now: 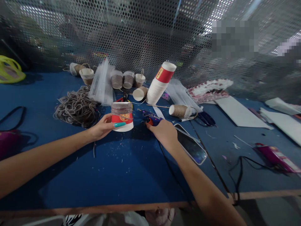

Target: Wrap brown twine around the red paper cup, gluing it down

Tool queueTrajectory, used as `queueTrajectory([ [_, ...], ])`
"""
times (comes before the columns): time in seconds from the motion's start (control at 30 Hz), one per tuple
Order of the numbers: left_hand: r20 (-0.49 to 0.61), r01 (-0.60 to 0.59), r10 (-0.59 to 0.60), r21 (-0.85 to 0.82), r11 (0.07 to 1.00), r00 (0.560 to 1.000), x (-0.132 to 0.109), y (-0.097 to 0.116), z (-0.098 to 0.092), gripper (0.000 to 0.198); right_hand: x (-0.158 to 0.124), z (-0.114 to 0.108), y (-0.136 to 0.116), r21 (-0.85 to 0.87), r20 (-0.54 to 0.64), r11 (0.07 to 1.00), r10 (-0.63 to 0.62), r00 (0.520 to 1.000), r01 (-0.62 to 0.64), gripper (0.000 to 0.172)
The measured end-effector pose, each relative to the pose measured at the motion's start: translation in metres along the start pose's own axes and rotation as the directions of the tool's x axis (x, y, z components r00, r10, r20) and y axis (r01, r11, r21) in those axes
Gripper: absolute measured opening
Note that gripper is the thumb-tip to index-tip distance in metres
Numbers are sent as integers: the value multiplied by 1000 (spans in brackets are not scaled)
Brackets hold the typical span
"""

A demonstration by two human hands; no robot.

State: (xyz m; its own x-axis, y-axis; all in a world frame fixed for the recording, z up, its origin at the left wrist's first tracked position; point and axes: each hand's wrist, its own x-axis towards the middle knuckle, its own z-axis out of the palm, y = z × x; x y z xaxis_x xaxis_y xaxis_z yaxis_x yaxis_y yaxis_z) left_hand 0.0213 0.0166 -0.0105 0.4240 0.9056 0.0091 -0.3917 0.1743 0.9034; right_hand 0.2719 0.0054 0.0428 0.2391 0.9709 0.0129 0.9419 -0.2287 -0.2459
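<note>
Your left hand [103, 126] pinches the red and white paper cup [122, 126] over the blue counter [113, 182]. Gray yarn [121, 108] wraps around its top part. Your right hand [166, 133] curls around the blue glue gun [153, 119], near the cup. A yarn pile [76, 107] lies near your left hand.

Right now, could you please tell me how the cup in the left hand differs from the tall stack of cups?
The held cup is single; the stack of cups is many nested together and taller. The held cup has grey yarn wound around it; the stack shows none. The held cup is nearly upright; the stack leans. Both show red and white.
</note>
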Motion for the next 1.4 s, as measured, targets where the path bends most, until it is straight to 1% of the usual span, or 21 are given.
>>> queueTrajectory([
  [0.1, 83, 41, -37, -46, 998, 996, 0, 3, 1, 53, -1, -3, 2, 61, -14, 998, 16, 1000, -15, 41],
  [0.17, 141, 79, -73, -43, 996, 987, 0, 5, 3, 54, -2, -4, 2, 178, 0, 982, 61, 998, -60, 41],
  [0.23, 180, 102, -93, -42, 994, 979, 0, 7, 3, 54, -3, -4, 1, 331, 67, 936, 105, 992, -121, 40],
  [0.3, 188, 102, -88, -65, 993, 978, 0, 7, 3, 54, -5, -5, -1, 468, 102, 874, 94, 990, -131, 35],
  [0.37, 178, 98, -81, -87, 991, 981, 1, 7, 3, 53, -10, -6, -2, 574, 63, 814, 62, 996, -87, 36],
  [0.47, 131, 108, -95, -95, 990, 987, 1, 4, 3, 53, -16, -7, -2, 669, -65, 743, 44, 997, 11, 44],
  [0.53, 48, 108, -103, -104, 989, 993, 2, 2, 3, 51, -20, -7, 0, 682, -136, 729, 40, 990, 65, 45],
  [0.6, -37, 94, -99, -113, 989, 994, 3, 0, 4, 48, -21, -5, 2, 673, -189, 732, 33, 981, 105, 41],
  [0.67, -78, 85, -95, -116, 990, 992, 3, 0, 5, 47, -20, -3, 4, 668, -228, 733, 40, 973, 127, 40],
  [0.83, -126, 91, -108, -130, 987, 986, 3, 3, 9, 45, -15, 3, 8, 707, -190, 698, 32, 981, 115, 44],
  [0.97, -146, 113, -137, -160, 981, 980, 3, 4, 9, 49, -16, 1, 7, 711, -237, 695, 100, 966, 103, 47],
  [1.1, -133, 137, -157, -145, 980, 979, 4, 3, 8, 52, -19, -3, 4, 735, -163, 674, 78, 984, 68, 45],
  [1.13, -130, 137, -156, -143, 980, 979, 4, 3, 8, 52, -20, -3, 3, 729, -173, 679, 60, 983, 87, 43],
  [1.23, -144, 112, -135, -152, 982, 980, 3, 2, 8, 50, -24, -1, 3, 680, -298, 700, -7, 955, 217, 39],
  [1.33, -160, 70, -94, -147, 987, 983, 4, 3, 8, 51, -28, 2, 2, 657, -350, 688, -85, 933, 309, 36],
  [1.4, -158, 55, -75, -130, 990, 985, 4, 3, 8, 53, -31, 4, 1, 626, -403, 683, -129, 906, 375, 36],
])
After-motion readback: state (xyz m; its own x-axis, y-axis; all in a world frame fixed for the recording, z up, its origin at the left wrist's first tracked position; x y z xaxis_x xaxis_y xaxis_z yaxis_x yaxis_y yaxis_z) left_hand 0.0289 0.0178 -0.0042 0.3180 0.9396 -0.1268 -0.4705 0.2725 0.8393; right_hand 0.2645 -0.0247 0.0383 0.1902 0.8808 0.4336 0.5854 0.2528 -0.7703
